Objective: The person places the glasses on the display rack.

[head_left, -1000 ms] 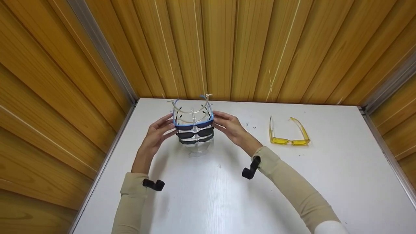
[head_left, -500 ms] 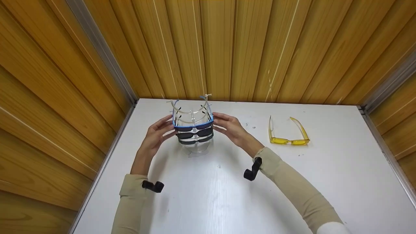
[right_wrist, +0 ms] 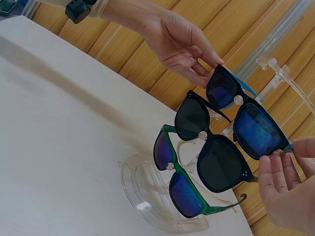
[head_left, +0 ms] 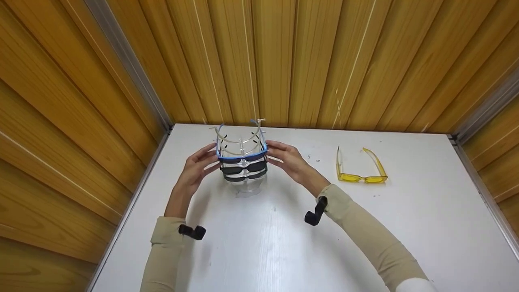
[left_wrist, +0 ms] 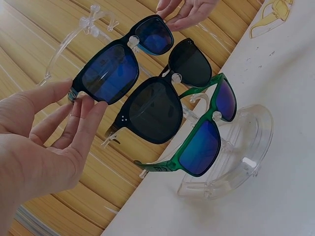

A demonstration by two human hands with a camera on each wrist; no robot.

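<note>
In the head view, my left hand point(head_left: 192, 172) and right hand point(head_left: 292, 163) pinch the blue sunglasses point(head_left: 230, 159) at both ends, at the clear stand point(head_left: 248, 190). In the left wrist view, black sunglasses point(left_wrist: 155, 112) are just below; in the right wrist view, my right grip seems narrow, though partly cut off.

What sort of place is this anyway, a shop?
Probably a small makeshift booth rather than a shop: wood-patterned panels line three sides of a white table bearing a clear display stand with sunglasses.
</note>
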